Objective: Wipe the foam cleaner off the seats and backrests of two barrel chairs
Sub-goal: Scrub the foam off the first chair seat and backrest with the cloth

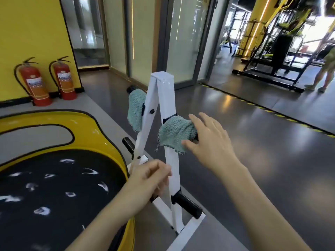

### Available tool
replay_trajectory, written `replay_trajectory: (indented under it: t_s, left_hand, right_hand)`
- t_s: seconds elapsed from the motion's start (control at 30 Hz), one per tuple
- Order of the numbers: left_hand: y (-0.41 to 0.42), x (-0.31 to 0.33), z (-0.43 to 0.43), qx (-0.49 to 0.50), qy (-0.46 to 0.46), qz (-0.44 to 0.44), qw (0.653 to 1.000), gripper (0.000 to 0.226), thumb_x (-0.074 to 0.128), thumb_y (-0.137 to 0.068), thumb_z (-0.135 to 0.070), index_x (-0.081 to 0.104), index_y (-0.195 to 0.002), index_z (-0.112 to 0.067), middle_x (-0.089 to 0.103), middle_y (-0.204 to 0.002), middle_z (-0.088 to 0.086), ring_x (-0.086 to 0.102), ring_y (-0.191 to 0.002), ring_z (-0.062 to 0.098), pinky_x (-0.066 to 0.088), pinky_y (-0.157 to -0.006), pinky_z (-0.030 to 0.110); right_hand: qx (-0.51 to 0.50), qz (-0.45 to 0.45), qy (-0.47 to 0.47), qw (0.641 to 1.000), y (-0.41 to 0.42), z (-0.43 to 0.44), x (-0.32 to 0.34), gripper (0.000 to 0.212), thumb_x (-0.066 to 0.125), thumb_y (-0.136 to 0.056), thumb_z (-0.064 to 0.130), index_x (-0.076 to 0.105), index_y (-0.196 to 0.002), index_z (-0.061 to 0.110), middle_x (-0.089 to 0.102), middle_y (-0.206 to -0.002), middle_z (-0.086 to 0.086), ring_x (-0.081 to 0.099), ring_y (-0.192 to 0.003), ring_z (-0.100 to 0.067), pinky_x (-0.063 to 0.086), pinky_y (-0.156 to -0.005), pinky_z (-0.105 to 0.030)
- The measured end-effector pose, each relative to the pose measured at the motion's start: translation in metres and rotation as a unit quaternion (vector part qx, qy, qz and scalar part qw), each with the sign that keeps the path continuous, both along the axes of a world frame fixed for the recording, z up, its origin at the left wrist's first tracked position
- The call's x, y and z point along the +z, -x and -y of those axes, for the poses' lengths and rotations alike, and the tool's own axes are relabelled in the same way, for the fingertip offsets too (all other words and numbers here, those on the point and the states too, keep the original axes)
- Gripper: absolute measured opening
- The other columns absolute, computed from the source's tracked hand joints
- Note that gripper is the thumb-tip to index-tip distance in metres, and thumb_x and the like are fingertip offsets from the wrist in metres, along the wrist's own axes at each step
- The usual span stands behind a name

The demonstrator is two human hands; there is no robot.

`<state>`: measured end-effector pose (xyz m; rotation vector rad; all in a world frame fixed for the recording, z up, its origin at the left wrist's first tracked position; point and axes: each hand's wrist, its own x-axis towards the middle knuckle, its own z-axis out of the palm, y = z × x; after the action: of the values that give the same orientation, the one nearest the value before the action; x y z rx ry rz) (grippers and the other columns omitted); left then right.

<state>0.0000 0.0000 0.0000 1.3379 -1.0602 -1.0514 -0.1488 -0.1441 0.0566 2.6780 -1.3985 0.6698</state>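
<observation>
The wiping looks not yet begun. The chair (101,134) at the left has foam (42,211) lying in white dabs all over its black seat (54,196), with no wiped streak among them that I can see. Only this one chair is in view, so the second one and both backrests are left to do as well, I'd judge.

The step in hand seems to be fetching a cloth (174,134), which hangs on a black peg of the white rack (164,87) just beside the chair. Another cloth (136,109) hangs on a higher peg on the far side.

The right hand (208,142) is stretched out to the nearer cloth, its grip spread: the fingers lie fairly straight over the cloth's end and the thumb touches it from below, not closed on it. The left hand (150,178) sits low against the rack's leg with its fingers loosely curled. I cannot tell whether its grip holds the leg or nothing.
</observation>
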Motion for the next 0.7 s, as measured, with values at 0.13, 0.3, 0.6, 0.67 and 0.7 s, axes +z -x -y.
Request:
replay_trajectory:
  t_s: [0.13, 0.3, 0.6, 0.67, 0.7]
  left_hand:
    - [0.003, 0.0, 0.004, 0.005, 0.009, 0.069, 0.998, 0.019, 0.059, -0.1, -0.033, 0.068, -0.088, -0.021, 0.067, -0.078, -0.008, 0.064, -0.083, 0.014, 0.053, -0.08, 0.04]
    - [-0.01, -0.002, -0.001, 0.052, 0.015, 0.178, 0.983, 0.01, 0.06, -0.099, -0.039, 0.068, -0.093, -0.038, 0.069, -0.093, -0.013, 0.064, -0.095, 0.007, 0.055, -0.089, 0.038]
    - [-0.06, -0.009, -0.046, 0.151, -0.015, 0.213, 0.965, 0.036, 0.06, -0.09, -0.061, 0.06, -0.119, -0.042, 0.066, -0.104, -0.021, 0.063, -0.1, 0.0, 0.055, -0.091, 0.04]
    - [-0.073, -0.013, -0.063, 0.178, -0.017, 0.195, 0.964, 0.054, 0.062, -0.086, -0.067, 0.052, -0.134, -0.044, 0.064, -0.111, -0.02, 0.065, -0.099, 0.0, 0.057, -0.091, 0.042]
    - [-0.08, -0.016, -0.072, 0.192, -0.015, 0.187, 0.963, 0.061, 0.066, -0.086, -0.066, 0.047, -0.14, -0.044, 0.063, -0.116, -0.019, 0.066, -0.102, 0.0, 0.057, -0.093, 0.042]
  right_hand:
    - [0.011, -0.047, -0.026, 0.998, -0.011, 0.006, -0.007, 0.062, 0.06, -0.094, 0.035, 0.037, -0.151, 0.031, 0.036, -0.153, 0.002, 0.035, -0.137, -0.025, 0.044, -0.1, -0.04]
    - [0.02, 0.045, 0.04, 0.998, -0.014, 0.02, -0.017, 0.023, 0.061, -0.096, 0.025, 0.066, -0.118, 0.024, 0.057, -0.118, 0.003, 0.051, -0.107, -0.027, 0.05, -0.075, -0.038]
    - [0.189, 0.207, -0.011, 0.96, -0.072, -0.026, -0.001, 0.014, 0.059, -0.098, 0.02, 0.067, -0.108, 0.026, 0.065, -0.1, 0.011, 0.052, -0.09, -0.002, 0.035, -0.076, -0.025]
    - [0.237, 0.24, -0.105, 0.936, -0.096, -0.05, -0.009, 0.012, 0.062, -0.097, 0.022, 0.066, -0.103, 0.033, 0.066, -0.097, 0.017, 0.057, -0.091, 0.001, 0.042, -0.077, -0.026]
    - [0.257, 0.248, -0.147, 0.922, -0.108, -0.061, -0.016, 0.012, 0.062, -0.097, 0.024, 0.065, -0.1, 0.035, 0.067, -0.096, 0.019, 0.06, -0.093, -0.001, 0.046, -0.079, -0.027]
